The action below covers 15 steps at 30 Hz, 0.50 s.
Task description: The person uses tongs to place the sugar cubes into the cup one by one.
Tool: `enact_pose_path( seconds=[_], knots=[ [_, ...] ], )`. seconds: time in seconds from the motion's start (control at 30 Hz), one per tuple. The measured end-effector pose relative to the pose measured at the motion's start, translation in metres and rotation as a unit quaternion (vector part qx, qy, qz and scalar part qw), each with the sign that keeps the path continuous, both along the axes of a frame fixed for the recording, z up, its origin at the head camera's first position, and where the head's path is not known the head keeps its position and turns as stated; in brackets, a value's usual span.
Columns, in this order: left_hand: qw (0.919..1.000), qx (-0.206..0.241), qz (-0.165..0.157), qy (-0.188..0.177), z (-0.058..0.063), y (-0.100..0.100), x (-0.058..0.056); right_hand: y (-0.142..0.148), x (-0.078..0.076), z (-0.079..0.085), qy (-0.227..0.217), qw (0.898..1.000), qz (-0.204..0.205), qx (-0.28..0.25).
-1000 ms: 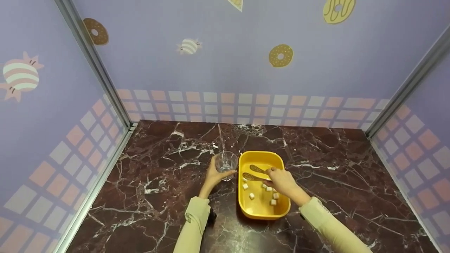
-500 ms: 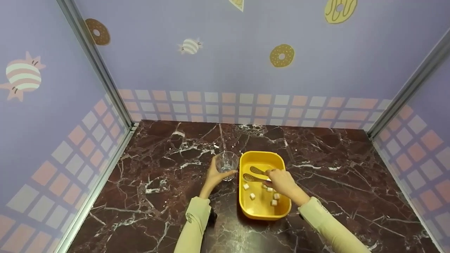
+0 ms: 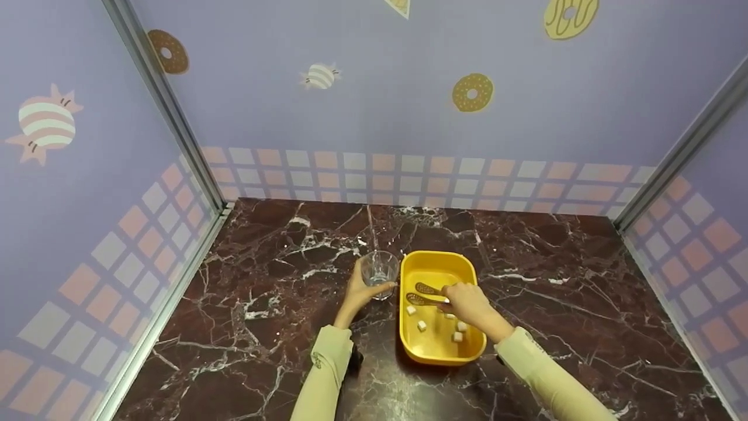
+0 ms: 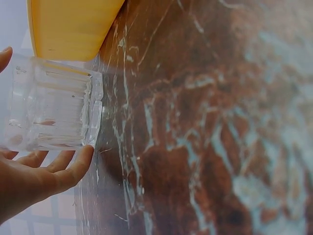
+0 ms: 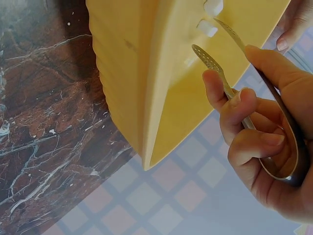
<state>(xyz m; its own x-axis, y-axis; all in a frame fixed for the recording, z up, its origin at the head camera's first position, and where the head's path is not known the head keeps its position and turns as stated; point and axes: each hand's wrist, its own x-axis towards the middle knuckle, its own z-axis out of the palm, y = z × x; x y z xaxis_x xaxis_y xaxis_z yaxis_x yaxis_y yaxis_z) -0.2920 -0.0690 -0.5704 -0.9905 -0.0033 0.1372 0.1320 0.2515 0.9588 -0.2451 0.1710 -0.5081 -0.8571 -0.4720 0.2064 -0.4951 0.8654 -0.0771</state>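
Metal tongs [image 3: 423, 301], perforated tips apart — right hand [image 3: 469, 303] grips | clear tumbler [image 4: 58, 107] — left hand [image 3: 359, 294] grips | in yellow tub [image 3: 435, 355]: white cubes [image 3: 422, 325]

The marbled table [image 3: 584, 304] bears a yellow tub [image 3: 442, 358] and clear glass [image 3: 378, 269].

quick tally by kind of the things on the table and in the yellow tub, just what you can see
clear cup: 1
yellow tub: 1
tongs: 1
white cubes: at least 5, as the right hand and tongs may hide more
total: at least 8
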Motion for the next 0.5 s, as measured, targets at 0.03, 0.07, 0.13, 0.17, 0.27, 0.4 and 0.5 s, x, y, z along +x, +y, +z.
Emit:
enact_pose_path(
  seconds=[0.03,0.07,0.13,0.17,0.27,0.4,0.5],
  knots=[
    [1.0,0.001,-0.001,-0.001,0.0003,0.0002,-0.0001,0.0,-0.0002,-0.0002,-0.002,1.0,-0.001,0.001],
    [1.0,0.001,-0.001,-0.002,0.0004,0.0003,-0.0001,-0.0001,-0.0002,-0.0003,-0.003,1.0,-0.002,0.003],
    [1.0,0.0,-0.002,-0.001,0.0,0.0003,-0.0001,-0.0004,-0.0004,-0.0008,-0.006,1.0,-0.003,0.006],
    [1.0,0.001,-0.003,-0.001,0.0,0.0003,-0.0003,-0.0006,-0.0003,-0.001,-0.007,1.0,-0.003,0.008],
    [1.0,0.004,-0.004,0.001,-0.0005,0.0002,-0.0006,-0.0013,-0.0004,-0.0016,-0.008,1.0,-0.002,0.007],
    [0.9999,0.013,-0.007,-0.002,-0.0002,0.0001,-0.0004,-0.0024,-0.0007,-0.0019,-0.004,1.0,-0.002,0.005],
    [0.9999,0.012,-0.004,-0.007,0.0005,0.0,0.0003,-0.0029,-0.0011,-0.0022,0.003,1.0,0.0,0.007]
  ],
)
